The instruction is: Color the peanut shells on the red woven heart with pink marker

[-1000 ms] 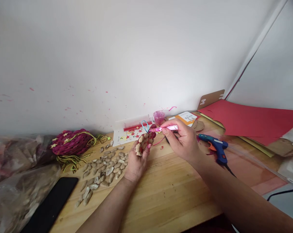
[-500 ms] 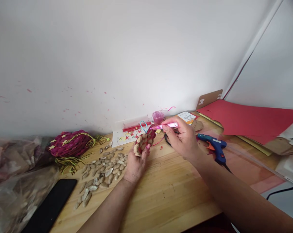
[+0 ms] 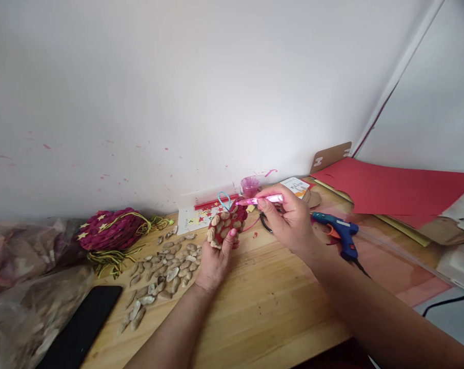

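Note:
My left hand (image 3: pixel 215 259) grips a peanut-shell ornament (image 3: pixel 224 225), with its thumb on the near face. Shells cover a red backing on this piece, and some at its upper right are coloured dark pink. A light-blue cord loop (image 3: pixel 224 199) sticks up from its top. In my right hand (image 3: pixel 289 218) is a pink-stained white pen (image 3: pixel 268 199), pinched between thumb and fingers. Its tip is at the dark-pink upper right of the ornament; whether it is a felt tip or a brush cannot be made out.
Loose peanut shells (image 3: pixel 166 269) lie left of my hands, near a black phone (image 3: pixel 81 323) and plastic bags (image 3: pixel 20 307). Behind stand a pink-stained cup (image 3: pixel 250 186) and a star-sticker sheet (image 3: pixel 189 221). A blue glue gun (image 3: pixel 341 233) and red card (image 3: pixel 401 189) are right.
My left hand has turned the ornament slightly and shifted it a little left and down, so more of its shell-covered face shows. The pen has barely moved.

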Tool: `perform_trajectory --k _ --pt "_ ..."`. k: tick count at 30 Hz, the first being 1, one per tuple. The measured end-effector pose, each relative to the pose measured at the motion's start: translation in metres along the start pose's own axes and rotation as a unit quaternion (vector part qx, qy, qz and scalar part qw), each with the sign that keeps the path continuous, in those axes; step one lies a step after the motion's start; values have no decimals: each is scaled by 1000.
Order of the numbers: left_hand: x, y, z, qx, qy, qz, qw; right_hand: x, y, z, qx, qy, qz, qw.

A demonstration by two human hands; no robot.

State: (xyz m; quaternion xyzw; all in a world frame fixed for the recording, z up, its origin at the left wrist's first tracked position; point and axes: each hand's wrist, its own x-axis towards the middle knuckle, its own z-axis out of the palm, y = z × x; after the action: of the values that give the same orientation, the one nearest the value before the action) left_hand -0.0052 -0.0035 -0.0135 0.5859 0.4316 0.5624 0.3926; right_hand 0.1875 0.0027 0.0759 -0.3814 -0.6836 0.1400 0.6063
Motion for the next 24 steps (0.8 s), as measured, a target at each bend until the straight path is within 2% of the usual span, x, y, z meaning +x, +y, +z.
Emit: perform_trajectory --k 16,24 --pt "-1 10 4 -22 20 -25 999 0 7 1 9 18 43 999" --pt "-2 16 6 -59 26 -43 997 -1 12 3 34 18 42 998"
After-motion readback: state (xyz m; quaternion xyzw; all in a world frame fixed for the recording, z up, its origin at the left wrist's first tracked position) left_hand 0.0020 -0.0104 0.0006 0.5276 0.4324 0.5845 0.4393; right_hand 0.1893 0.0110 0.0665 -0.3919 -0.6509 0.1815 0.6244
